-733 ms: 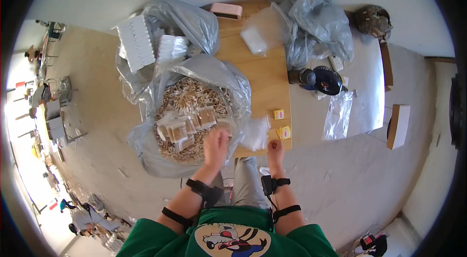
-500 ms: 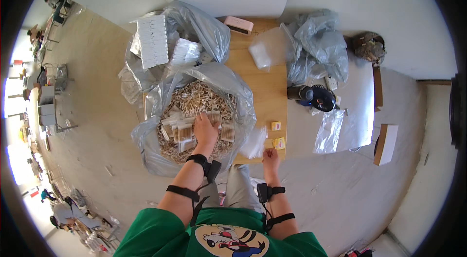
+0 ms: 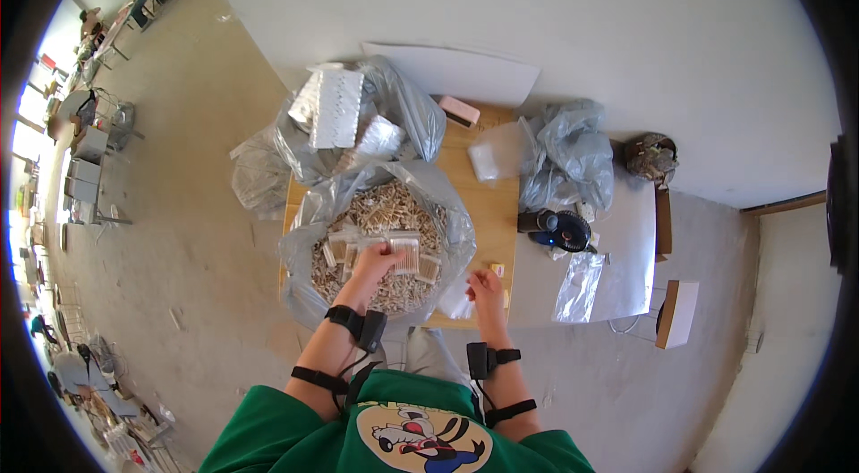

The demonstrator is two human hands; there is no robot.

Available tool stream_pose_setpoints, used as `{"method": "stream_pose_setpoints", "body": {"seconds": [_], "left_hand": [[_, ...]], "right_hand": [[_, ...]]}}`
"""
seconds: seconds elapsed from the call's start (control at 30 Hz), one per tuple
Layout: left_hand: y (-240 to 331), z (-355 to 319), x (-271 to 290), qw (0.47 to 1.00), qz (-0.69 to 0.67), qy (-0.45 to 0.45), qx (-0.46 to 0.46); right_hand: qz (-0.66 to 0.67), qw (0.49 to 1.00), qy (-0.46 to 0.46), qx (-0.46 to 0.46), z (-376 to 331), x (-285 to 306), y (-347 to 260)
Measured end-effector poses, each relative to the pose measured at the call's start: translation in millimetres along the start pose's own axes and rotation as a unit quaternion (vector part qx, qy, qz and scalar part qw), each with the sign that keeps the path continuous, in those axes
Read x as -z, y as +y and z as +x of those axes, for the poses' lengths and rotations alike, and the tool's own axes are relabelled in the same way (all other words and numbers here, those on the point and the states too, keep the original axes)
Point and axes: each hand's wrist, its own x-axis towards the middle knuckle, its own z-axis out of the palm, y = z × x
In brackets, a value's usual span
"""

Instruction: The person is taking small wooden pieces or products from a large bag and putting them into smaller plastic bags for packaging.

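My left hand (image 3: 376, 263) is over a big grey plastic bag (image 3: 300, 245) full of loose cotton swabs (image 3: 385, 200). Its fingers are closed on the edge of a clear packet of cotton swabs (image 3: 405, 251), whose sticks lie side by side. More filled swab packets (image 3: 429, 268) lie on the loose swabs, some partly behind my left hand. My right hand (image 3: 486, 287) is raised at the table's near edge, fingers curled together; what they hold, if anything, is too small to make out. Just left of it lie clear plastic bags (image 3: 455, 301).
Small yellow boxes (image 3: 497, 269) lie near my right hand on the wooden table (image 3: 492, 236). Behind stand another grey bag with white packs (image 3: 335, 110), a pink box (image 3: 459, 111) and crumpled grey plastic (image 3: 577, 146). A black fan (image 3: 571, 230) stands right. People work far left.
My left hand has closed on a swab packet and turned rightward. My right hand has shifted slightly left, toward the clear bags. The whole view has tilted, so the table appears lower.
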Motion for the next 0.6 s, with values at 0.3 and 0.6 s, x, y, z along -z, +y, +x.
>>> {"method": "stream_pose_setpoints", "body": {"seconds": [0.3, 0.6], "left_hand": [[51.4, -54.8, 33.2, 0.938, 0.236, -0.041, -0.251], [71.0, -95.5, 57.3, 0.981, 0.026, -0.072, -0.179]], "right_hand": [[-0.225, 0.925, -0.154, 0.264, -25.2, -114.5, -99.8], [-0.342, 0.774, -0.106, 0.523, -92.0, -157.2, -137.8]]}}
